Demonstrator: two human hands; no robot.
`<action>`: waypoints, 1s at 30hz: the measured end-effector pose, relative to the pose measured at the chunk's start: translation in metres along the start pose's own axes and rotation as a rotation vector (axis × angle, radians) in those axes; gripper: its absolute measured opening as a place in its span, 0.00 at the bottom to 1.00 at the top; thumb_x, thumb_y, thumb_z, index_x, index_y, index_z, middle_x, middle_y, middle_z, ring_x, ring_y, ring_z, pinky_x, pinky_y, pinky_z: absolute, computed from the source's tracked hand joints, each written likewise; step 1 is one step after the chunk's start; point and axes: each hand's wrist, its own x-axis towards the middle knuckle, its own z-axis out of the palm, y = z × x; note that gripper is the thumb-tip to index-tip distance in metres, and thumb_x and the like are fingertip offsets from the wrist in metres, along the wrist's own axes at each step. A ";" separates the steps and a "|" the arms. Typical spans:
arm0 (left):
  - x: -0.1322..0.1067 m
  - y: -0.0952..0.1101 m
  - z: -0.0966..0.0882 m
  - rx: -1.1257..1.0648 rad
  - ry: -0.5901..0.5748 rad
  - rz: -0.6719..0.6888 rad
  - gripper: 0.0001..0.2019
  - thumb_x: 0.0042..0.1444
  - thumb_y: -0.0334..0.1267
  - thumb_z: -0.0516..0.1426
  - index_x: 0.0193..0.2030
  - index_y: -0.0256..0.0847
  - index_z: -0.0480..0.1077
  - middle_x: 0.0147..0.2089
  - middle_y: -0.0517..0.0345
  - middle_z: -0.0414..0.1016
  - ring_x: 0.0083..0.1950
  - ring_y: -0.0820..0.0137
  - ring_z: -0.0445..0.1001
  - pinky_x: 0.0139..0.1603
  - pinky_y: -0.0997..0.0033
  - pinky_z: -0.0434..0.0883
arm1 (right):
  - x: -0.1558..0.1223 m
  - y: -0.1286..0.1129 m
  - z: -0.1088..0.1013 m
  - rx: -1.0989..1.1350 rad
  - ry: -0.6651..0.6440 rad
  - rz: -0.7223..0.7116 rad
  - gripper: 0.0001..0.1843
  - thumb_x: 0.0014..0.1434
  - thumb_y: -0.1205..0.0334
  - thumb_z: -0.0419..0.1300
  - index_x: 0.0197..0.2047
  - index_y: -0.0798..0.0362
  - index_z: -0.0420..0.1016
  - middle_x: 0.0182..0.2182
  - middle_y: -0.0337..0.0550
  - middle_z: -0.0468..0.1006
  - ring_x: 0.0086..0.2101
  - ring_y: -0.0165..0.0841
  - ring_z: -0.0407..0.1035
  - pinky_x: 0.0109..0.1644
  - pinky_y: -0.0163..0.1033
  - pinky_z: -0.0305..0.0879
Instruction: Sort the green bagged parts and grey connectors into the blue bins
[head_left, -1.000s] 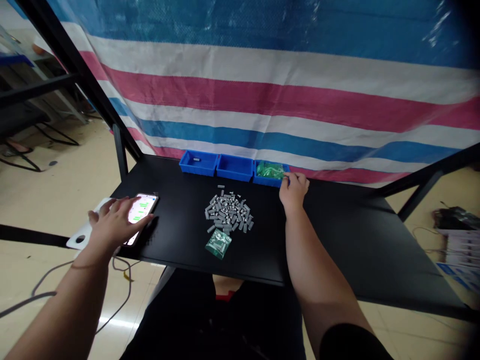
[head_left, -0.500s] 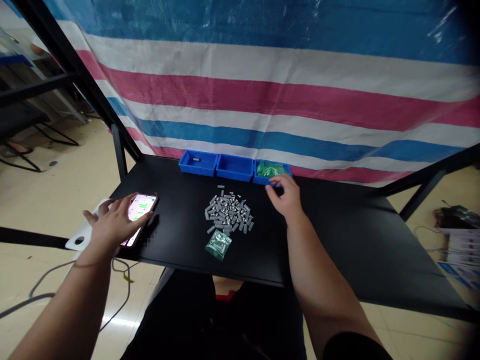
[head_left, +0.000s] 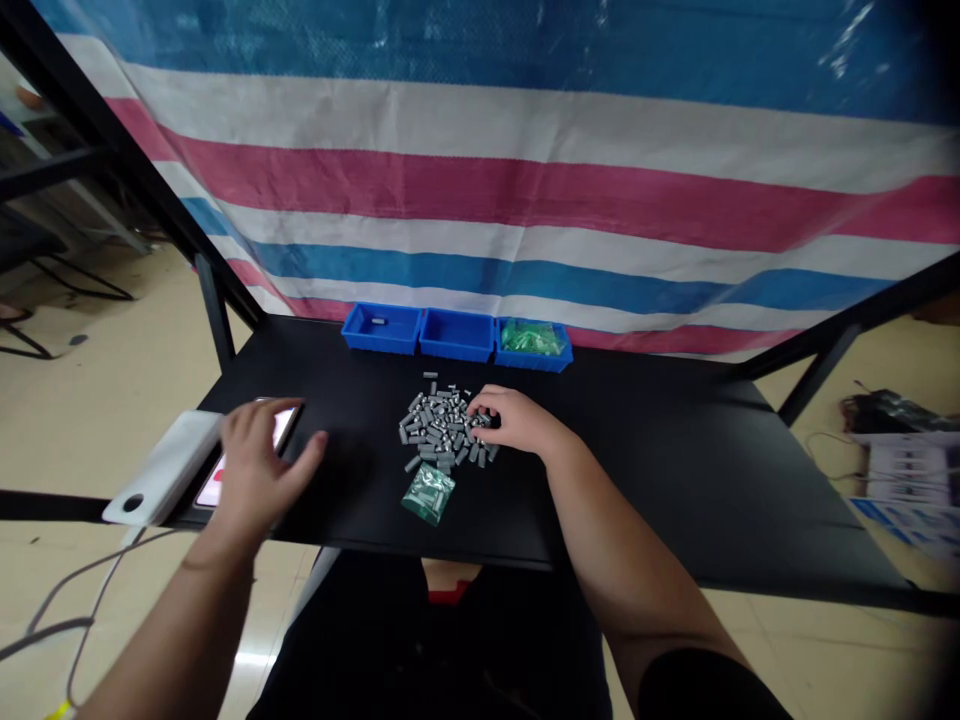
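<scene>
A pile of several small grey cylinders (head_left: 435,425) lies in the middle of the black table (head_left: 675,470). My right hand (head_left: 514,422) rests at the pile's right edge, fingers curled onto the pieces; what they pinch is hidden. A small green packet (head_left: 427,493) lies just in front of the pile. My left hand (head_left: 259,470) lies flat with fingers spread over a lit phone (head_left: 281,428) at the table's left edge. Three blue bins stand at the back: the left bin (head_left: 381,328) holds one grey piece, the right bin (head_left: 534,343) holds green packets.
A white power bank (head_left: 161,468) with a cable sits left of the phone, hanging past the table edge. The middle blue bin (head_left: 457,335) looks bare inside. A striped tarp (head_left: 525,180) hangs behind. Black frame posts (head_left: 214,310) flank the table. Printed papers (head_left: 907,470) lie on the floor right.
My right hand has drawn back from the right blue bin to the pile of grey cylinders. My left hand has slid further over the phone. The view shifted slightly.
</scene>
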 end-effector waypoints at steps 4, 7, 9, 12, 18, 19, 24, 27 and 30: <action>-0.014 0.059 0.021 -0.253 -0.305 0.253 0.17 0.64 0.45 0.61 0.58 0.46 0.69 0.52 0.51 0.77 0.54 0.59 0.74 0.55 0.57 0.72 | -0.001 0.004 -0.002 -0.011 0.023 0.015 0.14 0.59 0.62 0.68 0.50 0.49 0.79 0.40 0.41 0.74 0.37 0.33 0.70 0.41 0.38 0.65; -0.032 0.089 0.035 -0.268 -0.464 0.379 0.19 0.63 0.45 0.63 0.60 0.49 0.71 0.55 0.52 0.78 0.54 0.60 0.75 0.53 0.57 0.71 | -0.002 0.009 -0.007 -0.013 0.079 0.017 0.10 0.61 0.62 0.67 0.46 0.50 0.80 0.36 0.40 0.73 0.34 0.31 0.67 0.39 0.36 0.63; -0.045 0.097 0.043 -0.246 -0.467 0.403 0.16 0.64 0.44 0.63 0.57 0.50 0.74 0.54 0.55 0.80 0.53 0.60 0.76 0.50 0.57 0.70 | -0.003 0.010 -0.010 -0.022 0.134 0.016 0.07 0.62 0.62 0.66 0.44 0.50 0.80 0.34 0.39 0.72 0.32 0.30 0.66 0.38 0.36 0.62; -0.061 0.095 0.053 -0.270 -0.406 0.397 0.11 0.67 0.38 0.61 0.54 0.50 0.75 0.51 0.58 0.82 0.52 0.63 0.76 0.49 0.59 0.69 | -0.004 0.008 -0.012 -0.022 0.187 0.001 0.05 0.63 0.61 0.65 0.43 0.50 0.80 0.33 0.38 0.72 0.31 0.30 0.65 0.37 0.37 0.62; -0.069 0.087 0.063 -0.369 -0.306 0.404 0.08 0.68 0.29 0.58 0.48 0.44 0.76 0.41 0.58 0.81 0.45 0.67 0.76 0.46 0.63 0.72 | -0.002 -0.010 -0.005 0.061 0.186 -0.126 0.06 0.63 0.61 0.66 0.43 0.50 0.79 0.37 0.41 0.75 0.35 0.31 0.69 0.40 0.37 0.66; -0.068 0.087 0.064 -0.388 -0.302 0.411 0.08 0.68 0.28 0.58 0.48 0.44 0.76 0.40 0.58 0.80 0.44 0.68 0.76 0.46 0.64 0.73 | -0.001 -0.014 -0.003 0.080 0.180 -0.155 0.06 0.63 0.60 0.66 0.43 0.50 0.79 0.38 0.41 0.76 0.36 0.32 0.70 0.41 0.37 0.66; -0.068 0.087 0.059 -0.476 -0.246 0.396 0.10 0.66 0.24 0.58 0.49 0.42 0.75 0.38 0.57 0.78 0.40 0.70 0.76 0.42 0.69 0.75 | 0.003 -0.037 0.015 0.143 0.173 -0.344 0.09 0.63 0.55 0.68 0.45 0.49 0.79 0.36 0.43 0.78 0.38 0.36 0.73 0.46 0.42 0.71; -0.062 0.088 0.053 -0.509 -0.139 0.394 0.13 0.63 0.22 0.60 0.50 0.42 0.74 0.42 0.56 0.81 0.43 0.69 0.78 0.47 0.67 0.76 | 0.003 -0.054 0.027 0.238 0.125 -0.461 0.21 0.62 0.51 0.71 0.56 0.48 0.78 0.46 0.46 0.79 0.44 0.37 0.75 0.52 0.44 0.74; -0.046 0.094 0.050 -0.518 -0.061 0.384 0.14 0.61 0.22 0.62 0.49 0.43 0.74 0.42 0.56 0.81 0.45 0.68 0.79 0.50 0.65 0.76 | 0.004 -0.066 0.037 0.366 0.105 -0.510 0.20 0.63 0.55 0.69 0.58 0.50 0.77 0.51 0.49 0.77 0.48 0.37 0.76 0.56 0.44 0.74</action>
